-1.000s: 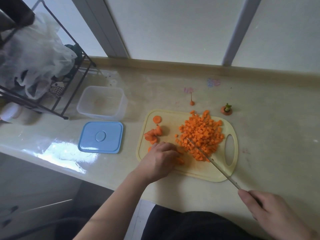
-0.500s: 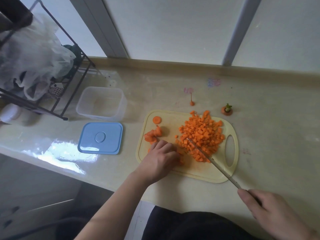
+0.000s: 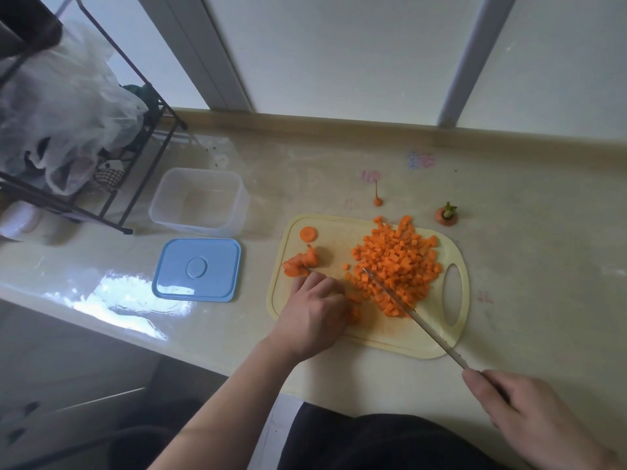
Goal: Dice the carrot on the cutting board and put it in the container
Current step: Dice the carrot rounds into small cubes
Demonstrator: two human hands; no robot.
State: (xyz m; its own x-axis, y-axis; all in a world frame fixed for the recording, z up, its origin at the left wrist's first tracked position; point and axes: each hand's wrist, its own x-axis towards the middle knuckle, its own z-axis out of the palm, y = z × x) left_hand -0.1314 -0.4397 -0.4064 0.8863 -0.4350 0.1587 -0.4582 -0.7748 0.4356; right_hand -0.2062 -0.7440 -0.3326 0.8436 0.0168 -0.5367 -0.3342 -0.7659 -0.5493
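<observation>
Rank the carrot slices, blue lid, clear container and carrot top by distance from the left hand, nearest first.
From the left hand:
1. Carrot slices, just beyond the fingers on the board.
2. Blue lid, leftward on the counter.
3. Clear container, behind the lid.
4. Carrot top, far right, past the board.

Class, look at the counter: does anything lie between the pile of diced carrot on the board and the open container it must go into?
Nothing blocks the container: it is open, its blue lid lying flat in front of it. Between it and the diced carrot lie only some carrot slices on the cutting board, low enough to carry over.
</observation>
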